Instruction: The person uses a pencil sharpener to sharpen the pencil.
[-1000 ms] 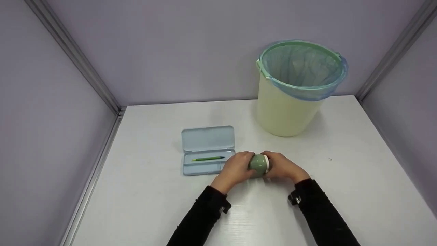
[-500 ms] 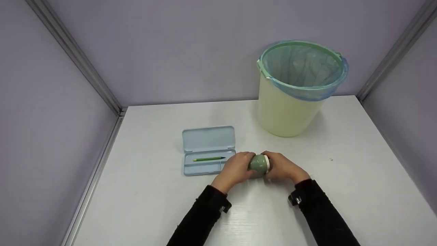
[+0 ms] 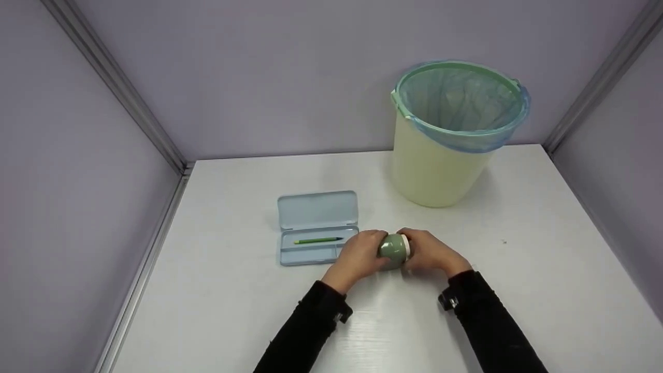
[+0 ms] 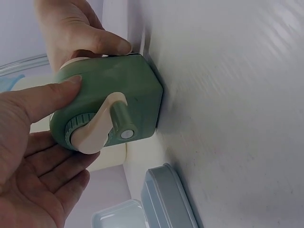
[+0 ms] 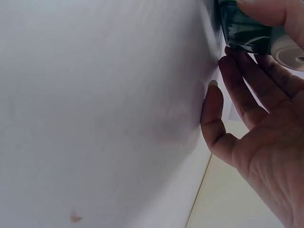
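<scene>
A green crank pencil sharpener (image 3: 392,248) stands on the white table between both hands. My left hand (image 3: 357,255) grips its left side, with the thumb near the rounded top and the fingers beneath the crank end in the left wrist view. That view also shows the cream crank arm (image 4: 97,127) and its green knob (image 4: 122,118). From the other side my right hand (image 3: 429,255) holds the sharpener at its cream-coloured end. In the right wrist view, the thumb lies on the green body and the other fingers reach round behind, little finger at the tabletop.
Left of the hands lies an open light blue pencil case (image 3: 317,210) with a green pencil (image 3: 317,240) in its tray. A pale yellow bin (image 3: 435,171) with a blue liner stands at the back right. Walls (image 3: 290,77) enclose the table's back and sides.
</scene>
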`<state>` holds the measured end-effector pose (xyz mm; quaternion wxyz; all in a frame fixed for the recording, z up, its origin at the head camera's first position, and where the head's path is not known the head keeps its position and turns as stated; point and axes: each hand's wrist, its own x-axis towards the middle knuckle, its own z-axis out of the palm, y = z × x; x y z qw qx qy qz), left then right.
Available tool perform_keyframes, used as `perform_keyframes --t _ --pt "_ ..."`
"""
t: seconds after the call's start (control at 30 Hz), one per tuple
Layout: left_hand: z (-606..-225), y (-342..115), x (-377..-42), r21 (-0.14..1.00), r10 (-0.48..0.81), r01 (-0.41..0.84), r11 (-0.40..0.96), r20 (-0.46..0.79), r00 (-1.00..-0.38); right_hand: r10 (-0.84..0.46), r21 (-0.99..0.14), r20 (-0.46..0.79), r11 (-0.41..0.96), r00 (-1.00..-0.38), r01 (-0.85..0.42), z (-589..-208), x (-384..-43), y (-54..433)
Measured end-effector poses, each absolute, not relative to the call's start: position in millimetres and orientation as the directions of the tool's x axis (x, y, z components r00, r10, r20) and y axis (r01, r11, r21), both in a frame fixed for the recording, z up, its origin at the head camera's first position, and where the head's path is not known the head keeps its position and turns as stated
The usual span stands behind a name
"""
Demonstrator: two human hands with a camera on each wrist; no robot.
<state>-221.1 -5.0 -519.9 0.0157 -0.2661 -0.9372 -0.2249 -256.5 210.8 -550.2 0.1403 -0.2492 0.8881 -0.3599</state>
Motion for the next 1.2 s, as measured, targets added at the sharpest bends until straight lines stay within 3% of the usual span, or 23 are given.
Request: perform_keyframes --t 0.3,0.83,1.2 --pt "-517.5 -5.6 -220.3 0.436 0.482 0.495 0.752 0.149 -0.863 -0.552 -0.718 -0.054 0.601 -0.832 -0.352 -551.6 -258.4 217.9" --pt "-516.8 -4.0 -221.5 0.434 0.460 0.450 0.781 0.089 -0.883 -0.456 -0.774 -0.067 0.585 -0.887 -0.243 -546.8 -248.7 258.2" --pt "-518.1 -4.6 -223.7 0.431 0.452 0.437 0.789 0.074 -0.889 -0.437 -0.766 0.035 0.566 -0.899 -0.306 -519.1 -241.6 275.2"
